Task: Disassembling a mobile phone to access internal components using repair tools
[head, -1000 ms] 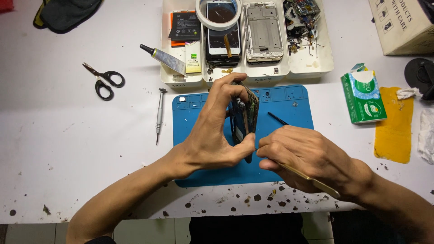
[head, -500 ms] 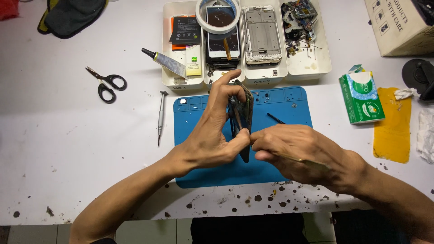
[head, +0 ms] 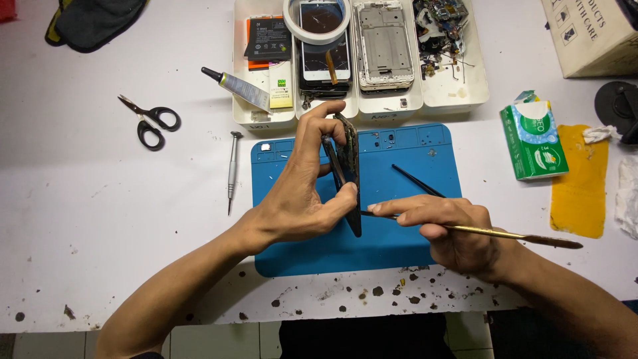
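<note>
So we've got the phone [head: 347, 174] stood up on its edge over the blue mat [head: 412, 149], pinched tight in our left hand [head: 299, 199], thumb on the near side and fingers over the top. Its long axis runs pretty much away from us, toward the white trays [head: 458, 93]. Our right hand [head: 452, 229] sits just right of it, closed around a thin metal pry tool [head: 512, 234] that comes in sideways, tip meeting the phone's lower end near the thumb.

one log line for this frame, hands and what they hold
left hand: holds phone on edge over blue mat | right hand: holds thin metal tool, tip at phone edge
</note>
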